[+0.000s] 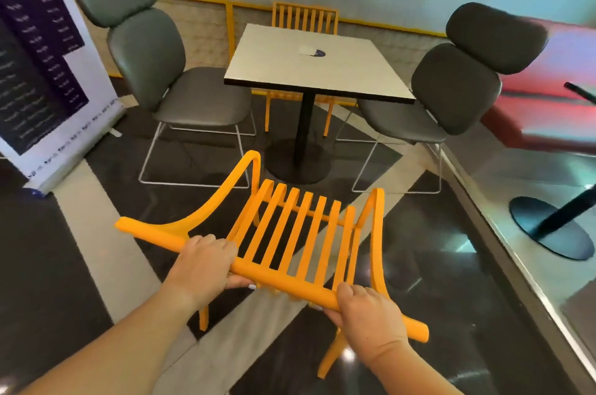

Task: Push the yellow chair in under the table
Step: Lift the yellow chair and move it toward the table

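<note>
Near the camera, short of the desk, yellow chair stands on the floor. Left hand and right hand: each grip wrapped tight around its top rail. Seat hidden behind the slats; front legs hard to make out.

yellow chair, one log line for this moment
yellow chair: short of table | left hand, right hand: gripping top rail | push unfinished

Table: middle of the scene, on a single post.
Slatted chair: nearest the camera, in front of the table, apart from it.
Padded chairs: one left, one right of the table.
Second slatted chair: behind the table.
Banner stand: far left.
Hands: left and right on the near chair's top rail.
</note>
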Demonstrator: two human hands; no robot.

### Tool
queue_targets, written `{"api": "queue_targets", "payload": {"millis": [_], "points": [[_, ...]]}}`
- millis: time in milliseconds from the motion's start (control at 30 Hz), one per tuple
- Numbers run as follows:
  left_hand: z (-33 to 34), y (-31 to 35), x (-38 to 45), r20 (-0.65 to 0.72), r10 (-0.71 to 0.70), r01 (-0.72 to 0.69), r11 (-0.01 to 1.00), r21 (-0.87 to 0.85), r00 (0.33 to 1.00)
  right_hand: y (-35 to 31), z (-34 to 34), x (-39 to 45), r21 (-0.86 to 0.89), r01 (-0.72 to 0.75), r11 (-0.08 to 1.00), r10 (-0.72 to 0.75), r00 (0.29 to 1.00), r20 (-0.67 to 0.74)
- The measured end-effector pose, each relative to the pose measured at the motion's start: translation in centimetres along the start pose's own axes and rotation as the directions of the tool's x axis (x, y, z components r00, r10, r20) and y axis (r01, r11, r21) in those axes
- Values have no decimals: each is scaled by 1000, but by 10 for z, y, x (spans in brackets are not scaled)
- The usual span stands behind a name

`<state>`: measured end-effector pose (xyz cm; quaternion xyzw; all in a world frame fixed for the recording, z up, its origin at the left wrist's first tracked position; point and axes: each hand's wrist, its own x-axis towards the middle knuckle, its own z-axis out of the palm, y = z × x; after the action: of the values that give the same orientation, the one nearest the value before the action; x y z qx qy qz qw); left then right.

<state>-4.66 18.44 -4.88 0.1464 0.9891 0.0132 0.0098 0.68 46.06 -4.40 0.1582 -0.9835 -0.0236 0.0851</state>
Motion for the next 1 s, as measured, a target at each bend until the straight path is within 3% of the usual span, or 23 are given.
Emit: {"api": "queue_targets", "payload": {"millis": [100, 233, 400, 533, 700, 1000], "points": [[4, 49, 4, -60, -69, 68, 998, -13, 996, 54, 2, -2, -15, 63, 998, -63, 998, 32], [8, 88, 9, -43, -49, 45, 995, -86, 998, 111, 5, -1, -29, 128, 991, -125, 989, 73], [0, 80, 9, -56, -129, 124, 988, -93, 990, 155, 3, 11, -40, 128, 991, -122, 985, 125], [-4, 82, 13, -163, -55, 46, 997, -62, 985, 157, 6, 18, -18, 84, 996, -79, 977, 197], [-4, 84, 42, -68, -100, 90, 987, -136, 993, 180, 11, 44, 13, 89, 996, -90, 969, 231], [0, 77, 153, -29, -95, 89, 983, -163, 995, 245, 40, 132, 24, 80, 997, -83, 963, 258]]}}
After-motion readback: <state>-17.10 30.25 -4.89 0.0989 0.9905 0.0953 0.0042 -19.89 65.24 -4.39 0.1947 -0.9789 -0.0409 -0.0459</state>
